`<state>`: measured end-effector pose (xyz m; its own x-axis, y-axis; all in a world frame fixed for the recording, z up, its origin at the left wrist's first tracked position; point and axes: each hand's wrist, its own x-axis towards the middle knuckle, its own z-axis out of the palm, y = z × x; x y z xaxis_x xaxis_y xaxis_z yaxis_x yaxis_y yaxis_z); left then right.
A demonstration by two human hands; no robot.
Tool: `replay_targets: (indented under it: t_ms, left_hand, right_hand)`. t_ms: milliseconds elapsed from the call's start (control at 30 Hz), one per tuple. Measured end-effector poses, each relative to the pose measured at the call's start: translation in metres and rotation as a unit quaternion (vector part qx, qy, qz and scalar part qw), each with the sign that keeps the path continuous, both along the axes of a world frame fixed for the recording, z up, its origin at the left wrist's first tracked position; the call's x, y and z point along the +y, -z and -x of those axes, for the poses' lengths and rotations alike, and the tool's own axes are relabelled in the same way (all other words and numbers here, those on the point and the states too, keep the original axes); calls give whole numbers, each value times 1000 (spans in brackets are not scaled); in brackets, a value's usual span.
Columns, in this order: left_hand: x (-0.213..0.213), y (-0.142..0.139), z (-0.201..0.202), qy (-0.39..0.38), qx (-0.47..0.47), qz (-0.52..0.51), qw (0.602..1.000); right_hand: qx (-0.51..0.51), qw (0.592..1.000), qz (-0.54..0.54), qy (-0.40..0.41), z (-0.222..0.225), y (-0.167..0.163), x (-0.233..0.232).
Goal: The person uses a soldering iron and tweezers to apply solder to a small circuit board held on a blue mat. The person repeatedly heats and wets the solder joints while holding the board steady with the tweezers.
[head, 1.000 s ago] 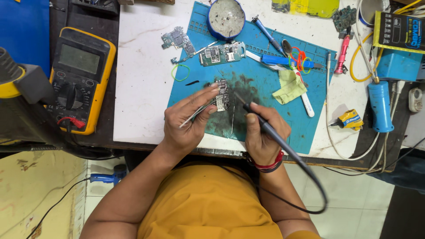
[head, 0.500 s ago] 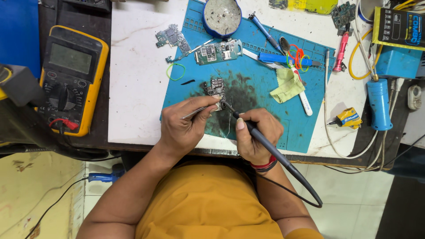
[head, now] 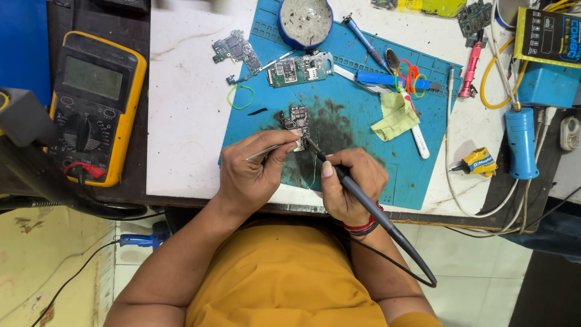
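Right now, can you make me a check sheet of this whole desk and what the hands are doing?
Surface: white table with a blue mat, dark smudges on the mat's middle.
Job's things: small circuit board on the mat; soldering iron tip at it; tweezers touching its edge.
Clutter: two more boards, round tin, green rubber band, yellow cloth, pink tool.
Grips: left hand pinches the tweezers; right hand holds the iron like a pen.
Cables: black iron cord; white cable.
Surroundings: yellow meter, tiled floor.
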<state>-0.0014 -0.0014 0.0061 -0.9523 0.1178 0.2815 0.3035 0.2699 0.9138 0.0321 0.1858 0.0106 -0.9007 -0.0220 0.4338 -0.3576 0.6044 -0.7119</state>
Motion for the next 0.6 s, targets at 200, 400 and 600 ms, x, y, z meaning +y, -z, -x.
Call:
replay_targets:
  t_ms: [200, 400, 600]
  left_hand:
    - [0, -1, -1, -2, 7, 6, 1000]
    - [1, -2, -1, 1, -1, 2, 1000]
    - [0, -1, 0, -4, 5, 12, 1000]
  right_hand:
    - [2, 1000, 0, 2, 0, 0, 0]
    - [-1, 1000, -5, 5, 1, 0, -1]
    - [3, 1000, -5, 3, 1, 0, -1]
